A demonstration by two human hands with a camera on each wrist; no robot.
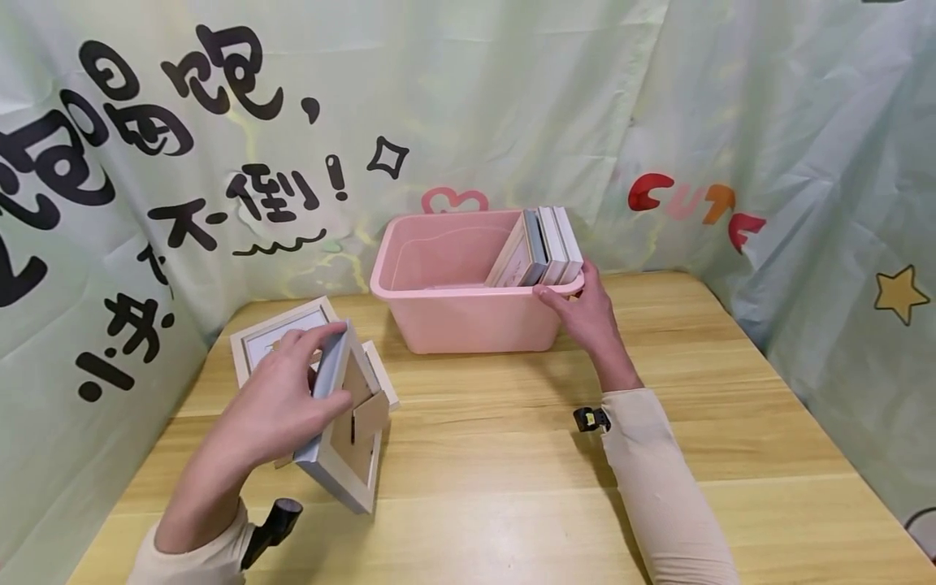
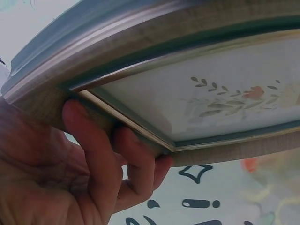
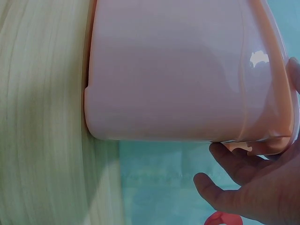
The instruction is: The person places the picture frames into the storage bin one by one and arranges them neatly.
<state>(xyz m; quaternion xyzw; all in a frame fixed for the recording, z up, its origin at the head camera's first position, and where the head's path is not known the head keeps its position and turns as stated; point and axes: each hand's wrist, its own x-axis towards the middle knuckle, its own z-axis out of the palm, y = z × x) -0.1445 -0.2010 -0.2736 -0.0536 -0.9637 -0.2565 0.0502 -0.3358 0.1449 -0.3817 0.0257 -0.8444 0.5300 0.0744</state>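
Note:
My left hand [image 1: 281, 402] holds a picture frame [image 1: 344, 447] on its edge over the left part of the table, its brown backing and stand facing right. In the left wrist view, fingers [image 2: 96, 154] curl against the border of the frame [image 2: 197, 35], whose front shows a floral print. With the thumb over the rim, my right hand [image 1: 585, 317] grips the front right corner of a pink plastic bin [image 1: 475, 321]. Its fingers reach under the rim in the right wrist view. Several picture frames [image 1: 539, 248] lean upright in the bin's right end.
Behind the left hand, another light-bordered frame [image 1: 266, 337] lies face up on the wooden table [image 1: 483, 455]. Part of a further white frame [image 1: 383, 375] sticks out beyond the held one. A printed curtain [image 1: 512, 97] hangs close around the table's back and sides.

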